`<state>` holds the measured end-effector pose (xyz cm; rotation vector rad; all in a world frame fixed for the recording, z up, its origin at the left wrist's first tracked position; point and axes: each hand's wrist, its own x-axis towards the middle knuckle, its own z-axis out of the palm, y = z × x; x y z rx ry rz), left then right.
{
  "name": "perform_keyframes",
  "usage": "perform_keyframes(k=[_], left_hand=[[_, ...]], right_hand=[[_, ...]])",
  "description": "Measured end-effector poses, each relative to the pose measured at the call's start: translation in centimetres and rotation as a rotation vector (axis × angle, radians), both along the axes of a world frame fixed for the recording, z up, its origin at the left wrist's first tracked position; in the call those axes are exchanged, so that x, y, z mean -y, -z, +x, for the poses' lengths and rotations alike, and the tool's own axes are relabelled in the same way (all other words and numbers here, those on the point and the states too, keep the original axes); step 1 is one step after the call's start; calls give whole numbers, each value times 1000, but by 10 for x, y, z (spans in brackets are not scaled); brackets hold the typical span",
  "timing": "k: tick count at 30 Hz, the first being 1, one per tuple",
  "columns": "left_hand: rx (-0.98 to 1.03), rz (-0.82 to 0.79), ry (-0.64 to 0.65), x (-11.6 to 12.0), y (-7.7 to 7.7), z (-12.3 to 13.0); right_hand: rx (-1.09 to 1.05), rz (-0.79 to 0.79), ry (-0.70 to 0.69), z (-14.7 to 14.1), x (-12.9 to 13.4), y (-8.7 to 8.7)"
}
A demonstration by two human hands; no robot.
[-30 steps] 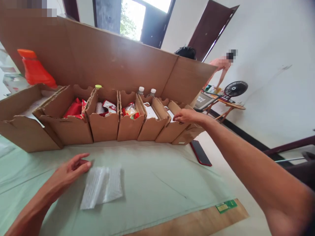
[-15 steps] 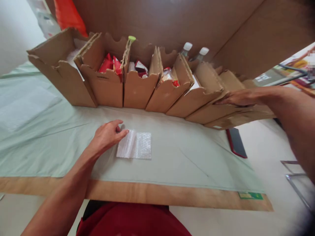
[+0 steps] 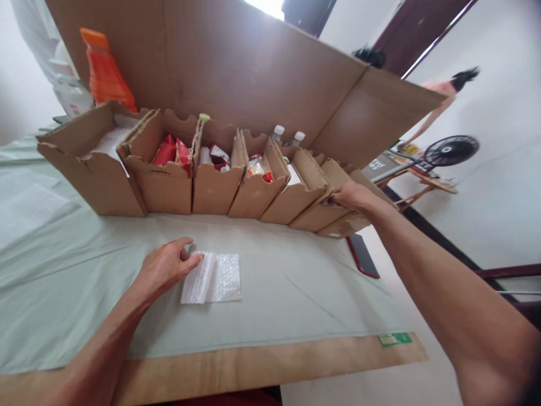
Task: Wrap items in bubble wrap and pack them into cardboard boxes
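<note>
My left hand (image 3: 168,263) lies on the cloth at the left edge of a small folded piece of bubble wrap (image 3: 226,279). Its thumb and forefinger are apart, and the thumb touches or overhangs the wrap's upper left corner. My right hand (image 3: 351,196) reaches down into one of the cardboard compartments (image 3: 336,172) at the right end of a row. The compartment's wall hides those fingertips, so what they touch does not show.
Other cardboard bins (image 3: 169,192) hold red packets (image 3: 165,151), white sheets and small packages. Behind stand an orange bottle (image 3: 107,76), white-capped bottles (image 3: 276,133) and a tall cardboard panel (image 3: 236,62). A dark phone-like object (image 3: 363,256) lies right. Another person (image 3: 439,96) is beyond, near a fan (image 3: 452,151).
The view has tilted up and turned right, bringing the fan and another person into sight. My right hand has dipped further into the compartment. My left hand stays beside the bubble wrap.
</note>
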<state>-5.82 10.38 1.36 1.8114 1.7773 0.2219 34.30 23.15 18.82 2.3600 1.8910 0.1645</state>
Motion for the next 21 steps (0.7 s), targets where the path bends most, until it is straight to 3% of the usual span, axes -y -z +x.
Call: perform_keyframes(k=[2,4,6,7,8,10,11,13,14,16,17,19,21], left_hand=[[29,31,-24,0,3,1],[91,149,-87,3,3,4],[199,407,-146,9,-1,9],[255,565,-157,13,-4,13],[304,723,-147,19,-7,17],[358,967,-78,29,-10,26],[354,1020,-17,34,-9,30],[299,996,157,38,-1,37],[258,930,256,39,5,40],[177,759,416,37,17,45],[148,694,460,35,23,47],[119,625,479,33,29,49],[111,614,459,33,30,51]], right_hand=[[42,145,77,2,30,-24],[11,428,45,-2,68,-40],[-236,837,-139,-18,109,-34],[-372,927,-229,-31,128,-22],[-511,866,-302,-47,144,-4],[-722,468,-476,-80,166,40],[-747,352,-534,-95,171,60],[-799,69,-604,-111,170,85],[-825,-43,-607,-111,164,86],[-837,-100,-568,-99,143,66],[-805,-23,-535,-90,128,48],[-584,199,-499,-72,91,8],[-355,130,-494,-62,51,-24]])
